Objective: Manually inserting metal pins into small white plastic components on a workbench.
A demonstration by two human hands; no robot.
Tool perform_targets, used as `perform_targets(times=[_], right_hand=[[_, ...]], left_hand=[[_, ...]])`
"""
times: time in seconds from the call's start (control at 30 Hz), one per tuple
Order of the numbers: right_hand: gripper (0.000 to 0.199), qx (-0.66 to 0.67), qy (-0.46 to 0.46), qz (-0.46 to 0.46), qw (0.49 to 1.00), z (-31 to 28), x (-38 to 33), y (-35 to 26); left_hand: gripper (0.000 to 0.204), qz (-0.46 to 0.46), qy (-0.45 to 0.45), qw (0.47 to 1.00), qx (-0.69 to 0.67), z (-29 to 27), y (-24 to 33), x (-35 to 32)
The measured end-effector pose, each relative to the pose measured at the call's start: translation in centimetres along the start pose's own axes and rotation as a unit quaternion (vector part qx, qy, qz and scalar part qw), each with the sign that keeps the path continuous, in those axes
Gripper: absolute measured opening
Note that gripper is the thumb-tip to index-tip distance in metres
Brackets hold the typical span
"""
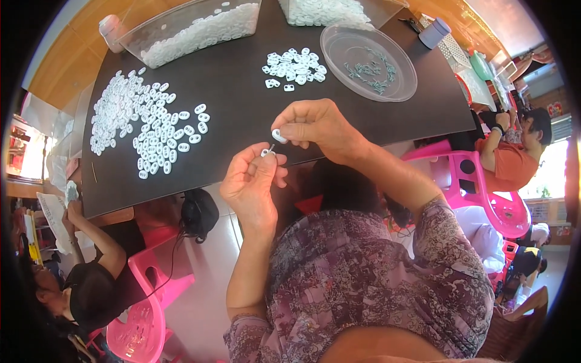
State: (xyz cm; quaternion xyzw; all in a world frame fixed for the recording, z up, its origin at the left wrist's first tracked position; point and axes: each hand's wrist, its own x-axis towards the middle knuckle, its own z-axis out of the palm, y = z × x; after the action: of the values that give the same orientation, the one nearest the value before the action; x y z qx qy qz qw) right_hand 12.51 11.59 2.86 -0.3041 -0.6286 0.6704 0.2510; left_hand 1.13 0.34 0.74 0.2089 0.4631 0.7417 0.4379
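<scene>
My left hand (249, 184) pinches a small white plastic piece (264, 152) at the front edge of the dark table. A thin grey pin (272, 147) sticks up from that piece, between thumb and forefinger. Just above and to the right, my right hand (321, 128) holds another small white oval piece (278, 136) between its thumb and fingers. The two pieces are close together; whether the pin touches the right one I cannot tell. A shallow round clear tray (407, 91) with many loose grey pins (369, 69) lies beyond my right hand.
A heap of white two-holed oval pieces (158, 136) covers the table's left; a smaller pile (293, 65) lies mid-back. Clear bins (193, 36) of white pieces stand behind, near a capped container (434, 33). Pink chairs (145, 327) and people sit at both sides.
</scene>
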Motion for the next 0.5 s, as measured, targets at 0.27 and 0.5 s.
perform_targets(times=[0.27, 0.5], right_hand=[[0.015, 0.001, 0.027, -0.012, 1.0, 1.1, -0.2, 0.2], [0.012, -0.005, 0.017, -0.042, 0.999, 1.4, -0.4, 0.5]], left_hand=[[0.013, 0.003, 0.018, 1.0, 0.012, 0.0, -0.2, -0.1], [0.013, -0.005, 0.018, 1.0, 0.025, -0.3, -0.3, -0.4]])
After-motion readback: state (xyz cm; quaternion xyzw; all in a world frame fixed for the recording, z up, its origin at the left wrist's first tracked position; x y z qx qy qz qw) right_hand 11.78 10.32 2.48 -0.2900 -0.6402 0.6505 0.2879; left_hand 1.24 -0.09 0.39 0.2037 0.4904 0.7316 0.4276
